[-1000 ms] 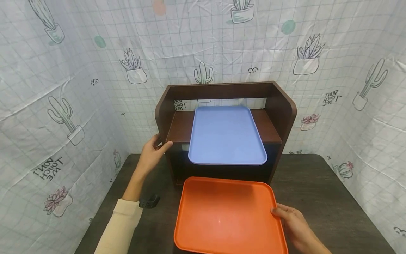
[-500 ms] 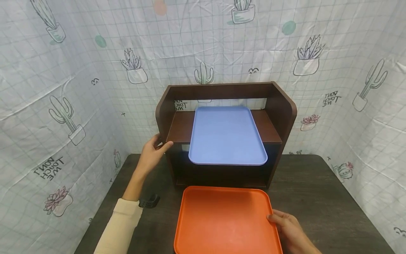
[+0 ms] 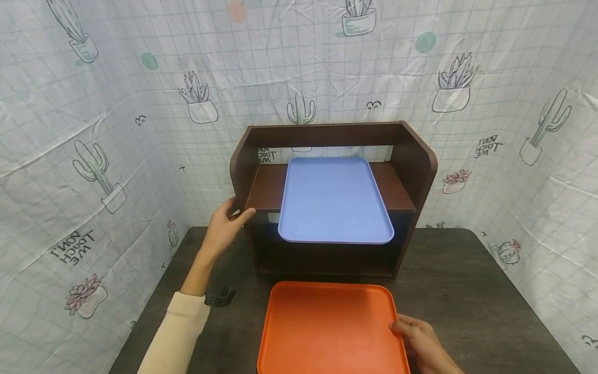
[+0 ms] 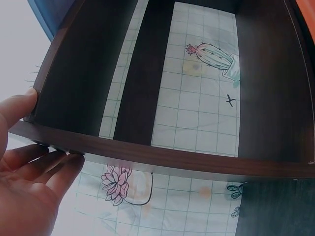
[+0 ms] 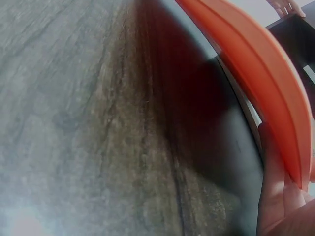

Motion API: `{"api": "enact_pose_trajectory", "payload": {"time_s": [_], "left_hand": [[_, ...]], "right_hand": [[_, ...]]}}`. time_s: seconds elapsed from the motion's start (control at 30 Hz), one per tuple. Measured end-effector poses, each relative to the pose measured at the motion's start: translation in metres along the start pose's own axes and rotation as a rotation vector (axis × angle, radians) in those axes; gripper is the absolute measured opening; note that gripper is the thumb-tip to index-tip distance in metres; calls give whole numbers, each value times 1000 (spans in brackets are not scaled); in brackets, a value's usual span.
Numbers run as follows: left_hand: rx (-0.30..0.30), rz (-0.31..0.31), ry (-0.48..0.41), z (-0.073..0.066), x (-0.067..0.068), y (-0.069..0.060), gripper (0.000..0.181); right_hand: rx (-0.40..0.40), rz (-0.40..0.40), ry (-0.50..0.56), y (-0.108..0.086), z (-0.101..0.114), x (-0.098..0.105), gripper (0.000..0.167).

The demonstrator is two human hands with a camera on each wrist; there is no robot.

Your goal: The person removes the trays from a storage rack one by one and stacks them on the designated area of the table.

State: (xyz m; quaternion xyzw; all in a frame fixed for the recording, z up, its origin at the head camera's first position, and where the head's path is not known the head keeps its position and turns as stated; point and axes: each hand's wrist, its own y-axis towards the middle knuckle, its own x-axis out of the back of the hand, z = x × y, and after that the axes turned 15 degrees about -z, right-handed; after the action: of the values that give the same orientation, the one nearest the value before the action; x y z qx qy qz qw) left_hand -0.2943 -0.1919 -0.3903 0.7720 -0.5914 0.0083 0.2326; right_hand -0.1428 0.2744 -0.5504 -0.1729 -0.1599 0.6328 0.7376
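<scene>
A person's right hand point(image 3: 422, 340) pinches the right rim of an orange tray point(image 3: 331, 330), thumb on top and fingers beneath, the near end of the tray cut off by the head view's lower edge. The right wrist view shows the tray raised over the dark table point(image 3: 458, 296), its shadow falling below. Across from it, a cream sleeve point(image 3: 177, 332) reaches forward, a black object point(image 3: 221, 296) at its cuff. The left hand point(image 3: 221, 228) grips the left side panel of a brown shelf point(image 3: 422, 176), thumb on one face and fingers on the other. A blue tray point(image 3: 334, 200) lies on the shelf's upper board, jutting past its front edge. Behind hangs a cactus-print sheet point(image 3: 336, 72).
</scene>
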Motion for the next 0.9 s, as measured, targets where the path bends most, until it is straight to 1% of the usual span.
{"api": "enact_pose_trajectory", "payload": {"time_s": [0.13, 0.27, 0.4, 0.5, 0.6, 0.73, 0.77, 0.83, 0.9], "left_hand": [[-1, 3, -7, 0, 0, 0, 78], [-5, 2, 0, 0, 0, 0, 79], [-2, 1, 12, -1, 0, 0, 81], [-1, 0, 16, -1, 0, 0, 82], [-3, 0, 15, -1, 0, 0, 82], [-2, 2, 13, 0, 0, 0, 82], [-1, 3, 10, 0, 0, 0, 81], [-5, 6, 8, 1, 0, 0, 81], [-6, 3, 6, 2, 0, 0, 80]], "right_hand": [[12, 14, -27, 1, -1, -1, 76], [25, -15, -69, 2, -1, -5, 71], [55, -121, -162, 1, 0, -11, 61], [85, -211, -278, 1, 2, -15, 52], [165, -264, -445, 2, 5, -16, 46], [323, -316, -651, -1, 9, -16, 39], [362, -325, -691, -1, 9, -16, 36], [419, -332, -737, -2, 10, -16, 32], [441, -334, -761, -2, 10, -16, 29]]}}
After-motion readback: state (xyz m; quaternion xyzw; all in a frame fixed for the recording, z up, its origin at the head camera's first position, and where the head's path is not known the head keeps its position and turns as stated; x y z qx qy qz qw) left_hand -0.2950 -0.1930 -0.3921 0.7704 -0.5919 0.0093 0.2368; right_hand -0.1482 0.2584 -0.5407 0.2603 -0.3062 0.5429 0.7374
